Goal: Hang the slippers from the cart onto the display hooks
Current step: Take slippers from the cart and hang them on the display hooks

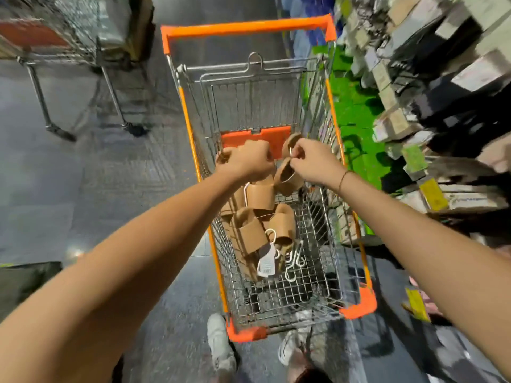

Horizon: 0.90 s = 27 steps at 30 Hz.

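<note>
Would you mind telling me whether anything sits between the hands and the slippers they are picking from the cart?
Nothing visible does. The right hand already pinches a white hanger loop on a tan slipper pair, and the left hand is curled around something beside it above the cart. The display hooks cannot be made out in this blurred view.

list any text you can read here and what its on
No text reads clearly.
White tag on the slippers in the cart: barcode-like print, too small to read.
Yellow labels on the shelves: blurred.
Boxes: blurred.
</note>
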Available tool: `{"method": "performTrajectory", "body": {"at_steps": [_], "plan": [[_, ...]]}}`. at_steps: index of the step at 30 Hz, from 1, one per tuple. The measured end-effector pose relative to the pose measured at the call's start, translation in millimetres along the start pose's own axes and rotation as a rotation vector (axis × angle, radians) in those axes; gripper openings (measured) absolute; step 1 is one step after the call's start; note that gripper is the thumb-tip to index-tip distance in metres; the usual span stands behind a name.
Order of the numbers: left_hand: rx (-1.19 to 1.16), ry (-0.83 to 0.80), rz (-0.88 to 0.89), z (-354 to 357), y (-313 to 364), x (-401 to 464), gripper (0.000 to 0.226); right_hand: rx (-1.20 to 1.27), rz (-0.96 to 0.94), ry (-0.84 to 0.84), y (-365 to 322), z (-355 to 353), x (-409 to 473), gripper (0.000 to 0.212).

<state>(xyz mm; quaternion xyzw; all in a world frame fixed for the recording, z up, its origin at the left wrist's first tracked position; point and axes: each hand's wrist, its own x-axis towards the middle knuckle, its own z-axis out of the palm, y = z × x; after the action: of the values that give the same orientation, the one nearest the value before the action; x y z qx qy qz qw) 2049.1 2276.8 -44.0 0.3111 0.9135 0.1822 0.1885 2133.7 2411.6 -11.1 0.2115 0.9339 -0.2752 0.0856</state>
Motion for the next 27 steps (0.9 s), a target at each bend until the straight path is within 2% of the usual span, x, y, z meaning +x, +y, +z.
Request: {"method": "performTrajectory", "body": {"at_steps": [4, 9, 12, 15, 18, 20, 23, 27], "plan": [[0.018, -0.102, -0.103, 64.4, -69.5, 32.8, 0.015, 0.045, 0.056, -0.074, 37.6, 72.3, 38.2, 0.016], [-0.118, -0.063, -0.174, 138.0, -145.1, 95.5, 0.061, 0.087, 0.027, -0.139, 74.4, 138.2, 86.2, 0.016], [-0.064, -0.097, -0.208, 183.3, -181.2, 126.9, 0.075, 0.097, 0.006, -0.122, 86.6, 165.6, 104.9, 0.016], [-0.023, -0.082, -0.196, 182.9, -172.2, 124.3, 0.058, 0.131, -0.021, -0.111, 93.7, 184.4, 110.2, 0.012], [-0.055, -0.038, -0.139, 173.4, -163.7, 118.8, 0.013, 0.151, -0.050, -0.098, 94.1, 191.5, 104.7, 0.009], [-0.064, -0.008, -0.151, 166.4, -157.2, 110.6, 0.016, 0.161, -0.054, -0.093, 91.0, 185.4, 97.5, 0.009], [-0.044, 0.016, -0.149, 138.6, -140.1, 92.6, 0.008, 0.144, -0.066, -0.059, 79.0, 157.8, 84.8, 0.011], [-0.021, 0.092, -0.072, 56.1, -98.1, 66.0, 0.017, 0.150, -0.122, 0.047, 41.7, 92.1, 68.9, 0.015]]}}
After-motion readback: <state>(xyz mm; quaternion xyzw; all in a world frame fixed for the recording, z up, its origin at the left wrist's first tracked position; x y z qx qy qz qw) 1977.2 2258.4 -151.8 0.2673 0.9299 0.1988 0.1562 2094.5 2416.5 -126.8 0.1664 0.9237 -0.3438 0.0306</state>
